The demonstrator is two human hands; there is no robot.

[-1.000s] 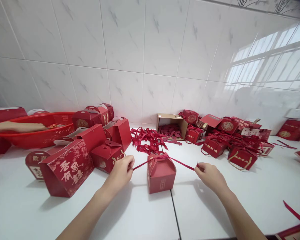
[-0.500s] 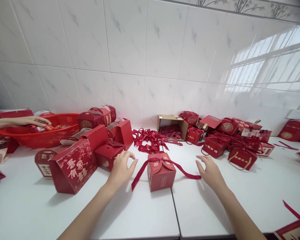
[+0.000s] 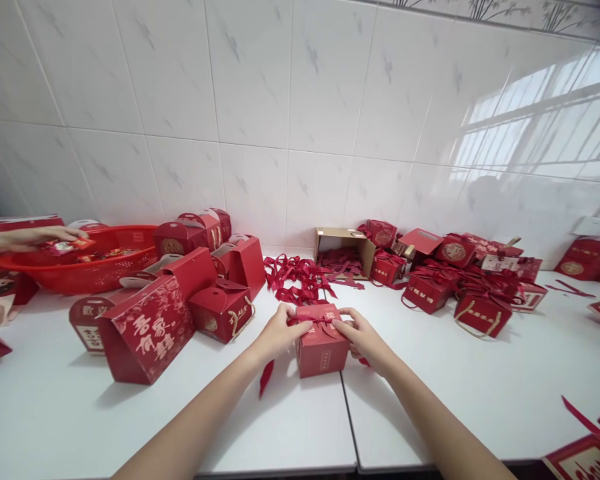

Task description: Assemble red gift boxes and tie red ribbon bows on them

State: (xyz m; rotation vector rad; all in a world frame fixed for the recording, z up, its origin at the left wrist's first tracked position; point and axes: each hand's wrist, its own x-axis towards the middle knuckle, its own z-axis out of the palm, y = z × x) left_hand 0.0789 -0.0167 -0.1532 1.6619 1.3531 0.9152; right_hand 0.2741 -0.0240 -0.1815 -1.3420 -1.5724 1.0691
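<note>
A small red gift box (image 3: 323,355) with gold print stands upright before me on the white table, its petal-like top flaps folded shut. A red ribbon (image 3: 266,379) lies across the top; one tail hangs below my left hand and a bit of the other shows beneath my right. My left hand (image 3: 279,335) is closed at the box's left top edge, its thumb on the ribbon. At the right top edge my right hand (image 3: 364,339) is closed too, fingers pinching by the ribbon. Some fingertips are hidden behind the box.
Several red gift boxes (image 3: 153,337) stand at left, and ribbon-tied boxes (image 3: 433,290) cluster at right. Behind lie loose ribbons (image 3: 295,277) and an open cardboard box (image 3: 367,250). Another person's hand (image 3: 55,235) holds wrapped sweets over a red basket (image 3: 80,277).
Both my hands have moved inward from either side onto the box top and closed at the ribbon. The other person's hand has lifted some sweets from the basket.
</note>
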